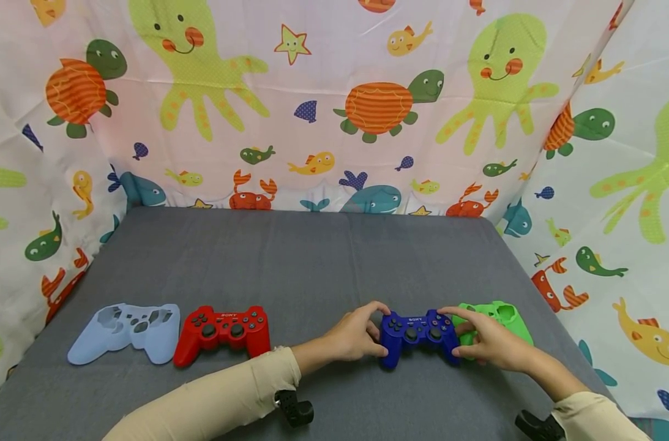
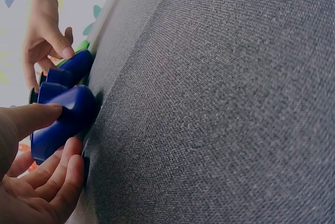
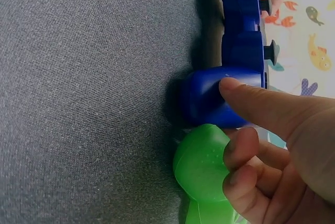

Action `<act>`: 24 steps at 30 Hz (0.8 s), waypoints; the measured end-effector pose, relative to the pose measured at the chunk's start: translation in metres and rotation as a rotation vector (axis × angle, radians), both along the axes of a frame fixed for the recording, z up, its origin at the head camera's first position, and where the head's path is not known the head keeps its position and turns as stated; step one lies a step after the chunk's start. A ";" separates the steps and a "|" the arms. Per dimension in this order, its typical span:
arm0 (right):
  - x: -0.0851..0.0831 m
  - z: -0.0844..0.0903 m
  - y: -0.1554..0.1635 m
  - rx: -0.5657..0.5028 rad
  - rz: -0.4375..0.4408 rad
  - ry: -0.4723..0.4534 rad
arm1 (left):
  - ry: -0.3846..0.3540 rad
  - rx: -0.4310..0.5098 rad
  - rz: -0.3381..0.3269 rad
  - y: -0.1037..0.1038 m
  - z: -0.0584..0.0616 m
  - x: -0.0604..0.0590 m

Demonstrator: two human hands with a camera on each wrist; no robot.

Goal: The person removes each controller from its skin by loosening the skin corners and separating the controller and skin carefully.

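Note:
A blue game controller [image 1: 417, 323] lies face up on the grey table, right of the middle in the head view. My left hand [image 1: 355, 335] grips its left end, thumb on the near handle and index finger at the far edge. On the other end, my right hand [image 1: 491, 340] holds it the same way, and the right wrist view has that thumb pressed on the blue handle [image 3: 207, 96]. Partly behind the right hand is a green controller cover [image 1: 505, 315], close against the controller's right handle.
Left on the grey table [image 1: 312, 263] lie a red game controller [image 1: 223, 326] and, beside it, a light blue controller cover [image 1: 130, 327] with cut-out holes. A curtain [image 1: 323, 73] printed with sea animals borders the table at the back and sides.

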State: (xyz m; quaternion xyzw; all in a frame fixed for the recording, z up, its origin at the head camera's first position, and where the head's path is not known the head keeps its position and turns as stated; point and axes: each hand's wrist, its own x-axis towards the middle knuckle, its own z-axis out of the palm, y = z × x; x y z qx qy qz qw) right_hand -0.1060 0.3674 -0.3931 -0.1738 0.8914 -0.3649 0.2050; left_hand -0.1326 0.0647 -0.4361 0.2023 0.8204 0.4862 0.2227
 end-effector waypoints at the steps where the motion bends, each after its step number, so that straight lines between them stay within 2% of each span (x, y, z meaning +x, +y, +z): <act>1: 0.000 0.000 0.000 0.003 0.001 0.004 | 0.003 0.000 -0.003 0.000 0.000 0.000; 8: 0.000 0.001 0.001 0.035 -0.007 0.030 | 0.027 0.002 -0.019 0.001 -0.003 -0.001; 15: 0.003 0.004 0.003 0.027 -0.012 0.045 | 0.020 0.002 -0.022 0.001 0.001 0.001; 24: 0.001 0.015 0.003 0.072 -0.013 0.162 | -0.025 0.026 -0.048 0.000 0.006 -0.002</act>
